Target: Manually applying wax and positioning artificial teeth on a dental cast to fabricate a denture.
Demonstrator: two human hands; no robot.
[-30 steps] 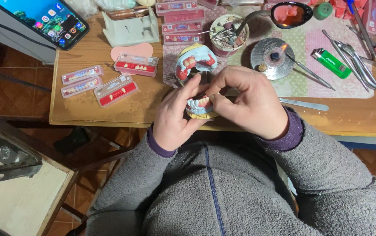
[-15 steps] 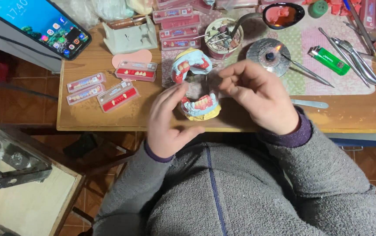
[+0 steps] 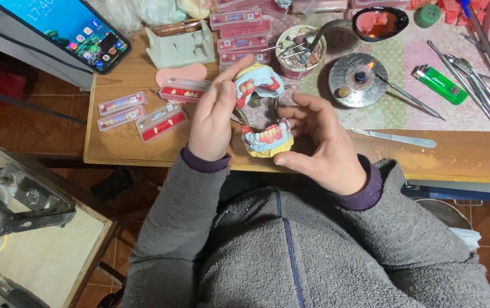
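— What's the setting?

— A wooden table over a red tiled floor, with a patterned mat on its right half. The person sits close against its near edge.

— And the hands?

— Both hold a hinged dental model: an upper cast and a lower cast with red wax and teeth, swung open. The left hand stands upright, fingers straight and together, fingertips pressed to the upper cast. The right hand cups the lower cast from the right, thumb under its base, fingers curled behind it. The model sits just above the table's near edge, between the hands.

— What lies around?

— To the left, flat tooth cards in a loose group and a pink wax plate. Behind, a cup of burs. On the mat, a lit metal burner, a green lighter and long steel instruments; a scalpel lies just right of the right hand. A phone rests at far left.

— Room to move?

— Bare wood shows left of the left hand, near the front edge.
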